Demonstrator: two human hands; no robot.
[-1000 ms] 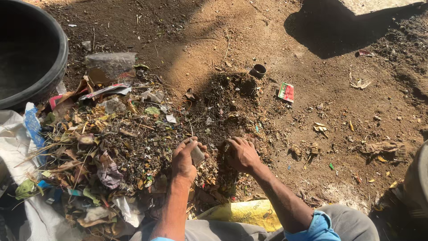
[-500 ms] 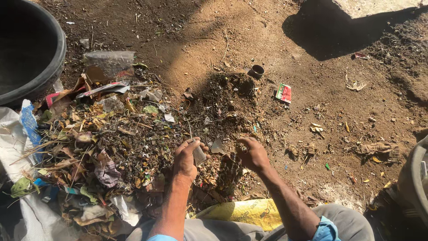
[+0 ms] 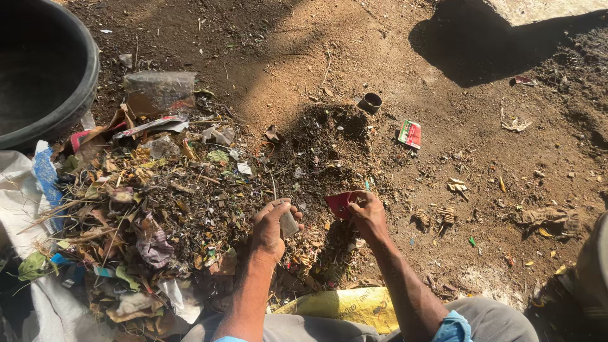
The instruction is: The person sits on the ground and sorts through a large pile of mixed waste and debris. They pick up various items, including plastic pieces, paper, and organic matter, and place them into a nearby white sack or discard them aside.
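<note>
Ground: bare dirt [image 3: 354, 50], litter pile [image 3: 152, 209] left.
Left hand [image 3: 272, 228]: grip clenched on grey scrap [image 3: 289, 223].
Right hand [image 3: 367, 215]: grip pinching red wrapper [image 3: 339, 204]; advisable to lift clear of the soil.

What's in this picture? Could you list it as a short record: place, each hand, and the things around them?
Place: bare dirt ground in sun and shadow
Left hand: holds a small grey scrap
Right hand: holds a red scrap
Beside left hand: litter heap of dry leaves, twigs and wrappers
Far left: black tub, white sack
Beyond hands: small dark ring, red and green packet
Near knees: yellow bag
</note>
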